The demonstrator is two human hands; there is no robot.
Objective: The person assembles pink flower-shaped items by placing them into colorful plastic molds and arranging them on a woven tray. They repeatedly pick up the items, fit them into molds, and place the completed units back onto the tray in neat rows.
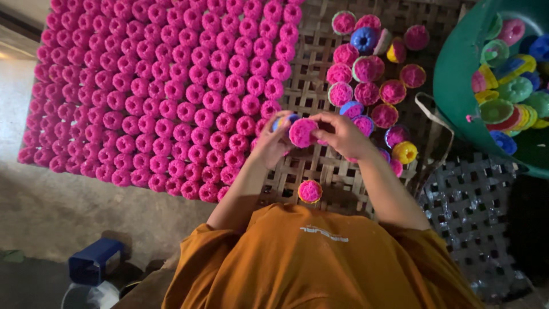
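My left hand (pixel 270 143) and my right hand (pixel 345 135) meet over a woven bamboo tray (pixel 320 166). Between them is a round pink ridged cake (pixel 302 133), with fingers of both hands on it. My left hand also grips a small blue mould cup (pixel 284 120) right behind the cake. To the left, many like pink cakes (pixel 166 91) lie in tight rows on the tray. One single pink cake (pixel 310 191) sits on the tray below my hands, close to my orange shirt.
Several filled moulds, pink inside with blue, green or yellow rims (pixel 369 68), lie to the right of my hands. A green tub (pixel 457 74) at the top right holds several empty coloured moulds. A plastic lattice mat (pixel 474 212) and a blue box (pixel 94 260) lie low.
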